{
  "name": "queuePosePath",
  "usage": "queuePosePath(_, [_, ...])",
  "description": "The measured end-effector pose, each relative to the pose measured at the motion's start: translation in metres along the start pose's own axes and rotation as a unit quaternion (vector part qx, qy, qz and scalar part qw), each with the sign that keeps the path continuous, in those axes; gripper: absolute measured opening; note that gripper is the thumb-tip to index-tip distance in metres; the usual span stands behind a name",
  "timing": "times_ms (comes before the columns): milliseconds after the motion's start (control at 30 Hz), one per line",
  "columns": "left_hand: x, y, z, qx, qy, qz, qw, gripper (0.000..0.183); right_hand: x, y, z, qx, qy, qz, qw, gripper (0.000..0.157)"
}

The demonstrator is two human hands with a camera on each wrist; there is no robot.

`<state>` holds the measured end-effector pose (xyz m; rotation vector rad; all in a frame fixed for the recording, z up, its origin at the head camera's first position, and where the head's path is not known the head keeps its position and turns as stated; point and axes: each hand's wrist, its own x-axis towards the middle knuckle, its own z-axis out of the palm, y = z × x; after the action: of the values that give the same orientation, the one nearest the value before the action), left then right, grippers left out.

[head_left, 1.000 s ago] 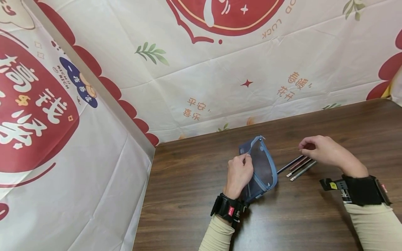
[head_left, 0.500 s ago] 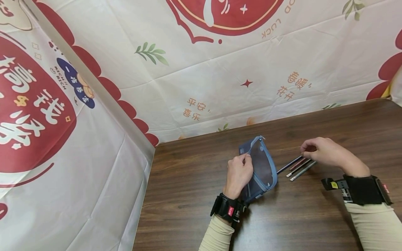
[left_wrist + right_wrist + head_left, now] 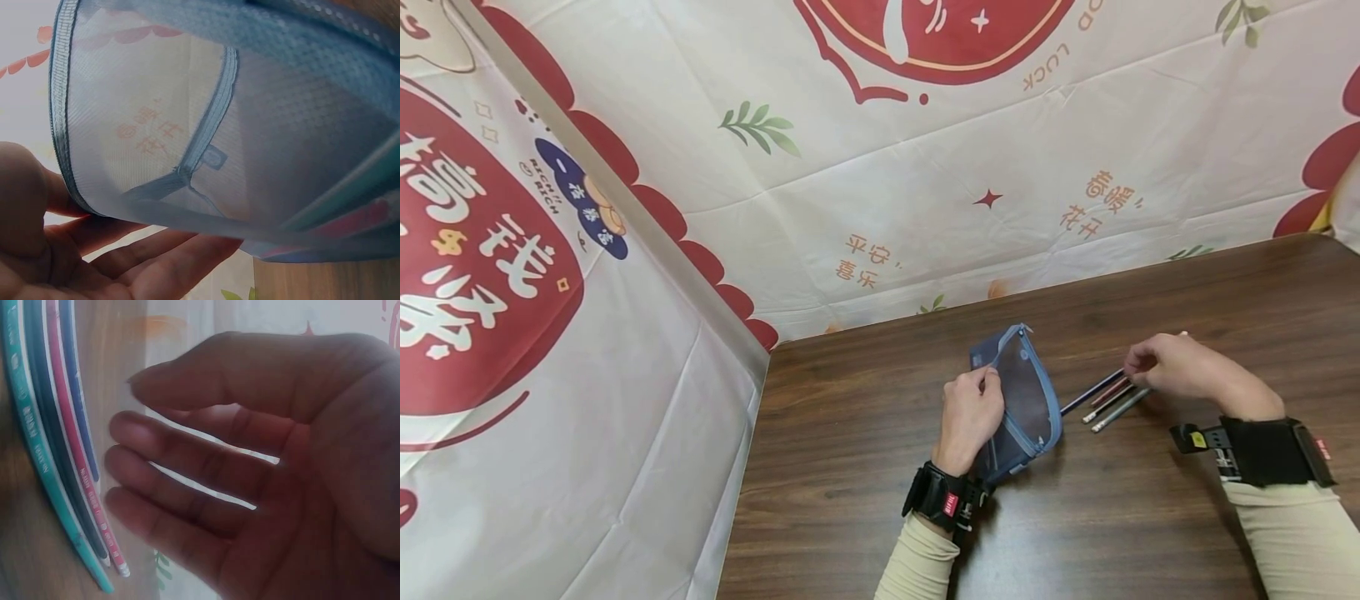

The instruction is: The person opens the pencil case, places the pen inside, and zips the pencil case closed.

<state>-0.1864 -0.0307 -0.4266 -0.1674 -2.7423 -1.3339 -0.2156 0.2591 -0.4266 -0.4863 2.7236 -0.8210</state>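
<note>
My left hand [image 3: 972, 414] pinches the rim of a blue mesh pencil pouch [image 3: 1028, 390] whose unzipped mouth gapes toward the right. In the left wrist view, its see-through mesh [image 3: 156, 94] rises above the fingers [image 3: 169, 269]; teal and pink shapes show at the lower right. My right hand [image 3: 1183, 367] hovers at the far ends of several pencils, fingers loosely bent, holding nothing. The right wrist view shows a green pencil [image 3: 39, 447], a dark one, a red pencil [image 3: 70, 431] and a blue pencil [image 3: 80, 387] beside the fingertips. One pencil's near end meets the pouch's edge.
The pouch and pencils are on a brown wood-grain table [image 3: 850, 467]. Behind it hangs a white printed cloth [image 3: 880, 167], and another printed cloth [image 3: 662, 417] stands along the left edge. Black camera straps circle both wrists.
My right hand has shifted slightly right and down, closer over the pencils. The left hand and the pouch have stayed in place.
</note>
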Motion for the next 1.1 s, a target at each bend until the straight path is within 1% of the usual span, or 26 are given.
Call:
queuePosePath(133, [-0.001,0.000,0.000,-0.006,0.001,-0.001,1.0000,0.034,0.000,0.002,0.002,0.015,-0.019,-0.002,1.000,0.009])
queuePosePath(267, [-0.001,-0.001,0.000,-0.005,0.002,0.003,1.0000,0.035,0.000,0.005,0.005,0.013,-0.020,-0.007,1.000,0.013])
queuePosePath(533, [-0.001,-0.002,0.001,-0.002,0.002,0.004,1.0000,0.035,0.004,0.008,0.011,-0.015,-0.015,-0.006,1.000,0.017])
queuePosePath(700, [-0.002,-0.002,0.000,-0.001,-0.001,0.000,1.0000,0.032,0.004,0.009,0.014,-0.035,-0.011,-0.008,0.999,0.019])
queuePosePath(833, [-0.003,-0.004,-0.001,-0.002,-0.004,-0.008,1.0000,0.031,0.005,0.010,0.018,-0.060,0.002,-0.021,0.998,0.022])
queuePosePath(967, [-0.002,-0.004,0.000,-0.001,-0.004,-0.008,1.0000,0.032,0.005,0.008,0.021,-0.079,0.013,-0.032,0.996,0.025])
queuePosePath(1100, [-0.001,-0.003,0.000,0.000,-0.006,-0.001,1.0000,0.032,0.004,0.005,0.022,-0.090,0.011,-0.017,0.996,0.024])
